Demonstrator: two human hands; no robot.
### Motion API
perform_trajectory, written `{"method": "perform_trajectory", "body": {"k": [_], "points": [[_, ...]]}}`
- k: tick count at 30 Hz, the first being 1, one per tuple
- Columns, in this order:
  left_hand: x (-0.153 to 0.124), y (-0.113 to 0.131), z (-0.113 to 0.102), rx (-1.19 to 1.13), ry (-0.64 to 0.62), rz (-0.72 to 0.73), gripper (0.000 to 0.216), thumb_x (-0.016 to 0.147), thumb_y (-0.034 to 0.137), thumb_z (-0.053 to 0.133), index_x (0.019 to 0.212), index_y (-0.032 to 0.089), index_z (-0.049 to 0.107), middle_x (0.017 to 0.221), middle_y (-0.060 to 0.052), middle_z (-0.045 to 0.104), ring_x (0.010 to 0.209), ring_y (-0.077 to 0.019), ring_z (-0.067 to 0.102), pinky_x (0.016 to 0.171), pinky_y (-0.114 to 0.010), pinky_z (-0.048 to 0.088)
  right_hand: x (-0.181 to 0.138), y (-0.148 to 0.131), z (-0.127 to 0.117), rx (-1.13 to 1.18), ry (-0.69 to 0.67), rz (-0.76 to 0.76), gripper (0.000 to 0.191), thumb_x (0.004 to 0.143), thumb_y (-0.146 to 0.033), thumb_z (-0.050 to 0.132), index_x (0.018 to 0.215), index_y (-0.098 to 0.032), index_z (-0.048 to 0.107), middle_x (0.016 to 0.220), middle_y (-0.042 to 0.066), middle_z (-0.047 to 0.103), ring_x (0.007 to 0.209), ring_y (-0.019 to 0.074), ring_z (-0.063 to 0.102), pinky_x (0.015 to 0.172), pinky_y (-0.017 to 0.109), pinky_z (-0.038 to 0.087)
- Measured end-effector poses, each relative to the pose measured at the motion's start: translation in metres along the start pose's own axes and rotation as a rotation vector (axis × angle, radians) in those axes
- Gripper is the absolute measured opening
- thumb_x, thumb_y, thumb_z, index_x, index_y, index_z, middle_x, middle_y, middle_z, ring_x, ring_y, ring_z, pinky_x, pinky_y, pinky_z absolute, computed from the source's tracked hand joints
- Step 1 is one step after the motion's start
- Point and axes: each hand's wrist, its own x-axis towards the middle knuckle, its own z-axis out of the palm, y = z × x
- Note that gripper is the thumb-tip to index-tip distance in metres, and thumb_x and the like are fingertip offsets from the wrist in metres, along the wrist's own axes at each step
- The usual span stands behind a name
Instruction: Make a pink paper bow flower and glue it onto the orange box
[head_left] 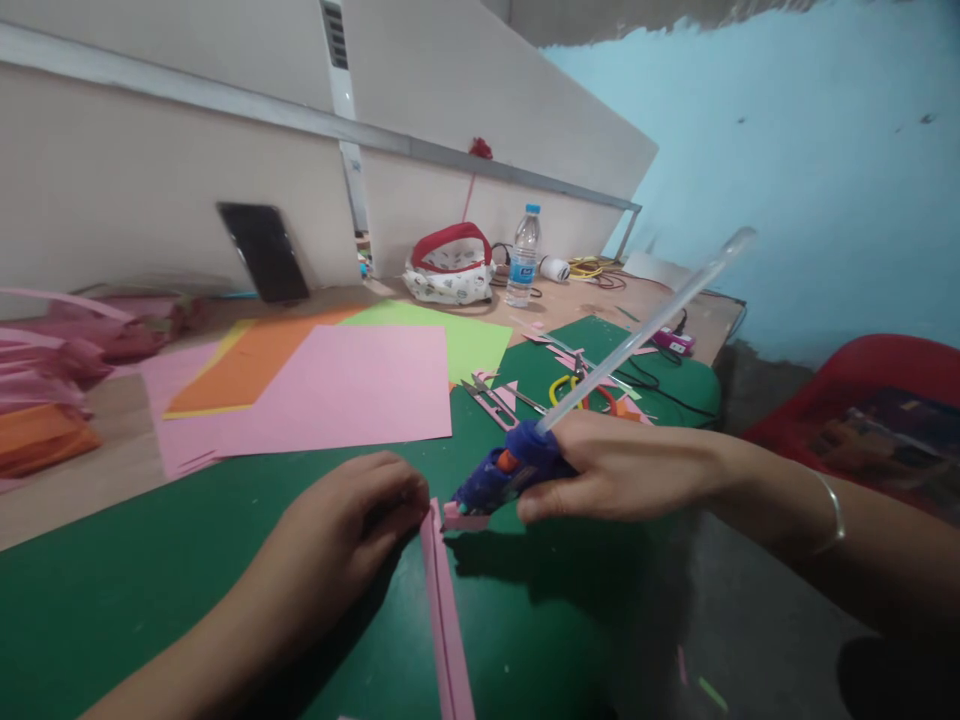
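My right hand (600, 465) is wrapped round a blue glue gun (495, 478) with an orange part. A long clear glue stick (652, 325) juts up and back from it. The nozzle points down at a small pink paper piece (465, 520), beside the top end of a folded pink paper strip (446, 625). That strip runs toward me across the green mat. My left hand (375, 505) has its fingers curled in at the strip's upper end; the fingertips are partly hidden, and they appear to pinch its edge.
Pink (375, 385), orange and lime sheets lie behind my hands. Pink-handled snips (491, 405), yellow-and-red scissors (566, 390) and paper scraps are on the green mat (225, 540). Farther back stand a phone (264, 252), a pouch (450, 280) and a water bottle (523, 262). A red chair (862, 380) is right.
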Motion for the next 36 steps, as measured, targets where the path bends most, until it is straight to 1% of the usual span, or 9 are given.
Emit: {"method": "perform_trajectory", "body": {"k": [2, 7, 12, 14, 20, 26, 31, 34, 36], "points": [[0.0, 0.001, -0.001, 0.007, 0.0, 0.004, 0.018, 0.086, 0.027, 0.042, 0.073, 0.021, 0.053, 0.075, 0.0, 0.057, 0.072, -0.0169, 0.054, 0.065, -0.029, 0.041, 0.003, 0.0, 0.0, 0.012, 0.002, 0.011, 0.023, 0.089, -0.032, 0.052, 0.097, -0.014, 0.063, 0.069, -0.004, 0.052, 0.06, 0.0075, 0.043, 0.053, 0.015, 0.036], [0.0, 0.003, -0.002, 0.013, -0.027, -0.043, 0.019, 0.086, 0.026, 0.042, 0.072, 0.02, 0.055, 0.074, -0.001, 0.058, 0.072, -0.0169, 0.055, 0.066, -0.029, 0.041, 0.009, 0.001, 0.001, 0.013, -0.007, 0.033, 0.024, 0.088, -0.032, 0.052, 0.097, -0.013, 0.063, 0.067, -0.004, 0.051, 0.056, 0.0073, 0.042, 0.05, 0.016, 0.035], [0.0, 0.003, -0.001, 0.023, -0.011, -0.035, 0.021, 0.087, 0.027, 0.042, 0.07, 0.02, 0.052, 0.074, -0.001, 0.058, 0.072, -0.0166, 0.054, 0.066, -0.028, 0.041, 0.012, 0.007, 0.001, -0.024, -0.003, 0.049, 0.027, 0.088, -0.036, 0.05, 0.085, -0.012, 0.062, 0.062, -0.004, 0.045, 0.054, 0.0079, 0.039, 0.049, 0.018, 0.035], [0.0, 0.004, -0.001, 0.026, -0.006, -0.035, 0.02, 0.086, 0.026, 0.043, 0.069, 0.02, 0.051, 0.074, 0.0, 0.058, 0.072, -0.0163, 0.054, 0.066, -0.028, 0.041, 0.013, 0.008, 0.001, -0.035, -0.006, 0.068, 0.029, 0.088, -0.038, 0.05, 0.084, -0.012, 0.062, 0.061, -0.004, 0.043, 0.054, 0.0078, 0.039, 0.048, 0.018, 0.034], [0.0, 0.007, -0.004, 0.014, -0.023, -0.044, 0.019, 0.086, 0.025, 0.041, 0.073, 0.02, 0.055, 0.077, -0.001, 0.06, 0.074, -0.0167, 0.056, 0.068, -0.028, 0.042, 0.011, 0.003, -0.001, -0.01, -0.049, 0.072, 0.029, 0.088, -0.037, 0.05, 0.09, -0.011, 0.063, 0.063, -0.004, 0.045, 0.055, 0.0077, 0.039, 0.048, 0.017, 0.034], [0.0, 0.004, -0.002, 0.018, 0.01, -0.042, 0.019, 0.084, 0.027, 0.044, 0.069, 0.022, 0.054, 0.074, -0.001, 0.059, 0.072, -0.0172, 0.056, 0.065, -0.028, 0.042, 0.005, -0.005, 0.0, 0.024, -0.099, 0.087, 0.027, 0.088, -0.034, 0.052, 0.092, -0.011, 0.065, 0.073, -0.002, 0.054, 0.063, 0.009, 0.046, 0.056, 0.017, 0.038], [0.001, 0.003, -0.002, 0.003, 0.003, -0.044, 0.019, 0.085, 0.027, 0.043, 0.071, 0.021, 0.056, 0.077, -0.001, 0.06, 0.074, -0.0178, 0.056, 0.067, -0.03, 0.042, 0.001, -0.007, 0.002, 0.048, -0.142, 0.011, 0.023, 0.089, -0.028, 0.053, 0.101, -0.013, 0.064, 0.077, -0.002, 0.057, 0.071, 0.0098, 0.05, 0.064, 0.017, 0.04], [-0.001, 0.006, -0.002, 0.006, 0.0, -0.058, 0.018, 0.084, 0.027, 0.044, 0.074, 0.02, 0.057, 0.079, -0.002, 0.06, 0.077, -0.0188, 0.057, 0.068, -0.032, 0.042, 0.001, -0.007, 0.002, 0.061, -0.143, 0.006, 0.023, 0.088, -0.027, 0.053, 0.103, -0.013, 0.064, 0.079, -0.002, 0.057, 0.073, 0.01, 0.051, 0.065, 0.016, 0.04], [-0.003, 0.008, 0.0, 0.009, 0.013, -0.061, 0.016, 0.084, 0.03, 0.046, 0.077, 0.021, 0.057, 0.082, -0.002, 0.06, 0.08, -0.0198, 0.057, 0.07, -0.033, 0.043, 0.001, -0.006, 0.002, 0.061, -0.143, 0.022, 0.023, 0.088, -0.027, 0.053, 0.102, -0.013, 0.064, 0.077, -0.002, 0.056, 0.071, 0.0098, 0.05, 0.063, 0.016, 0.04]]}}
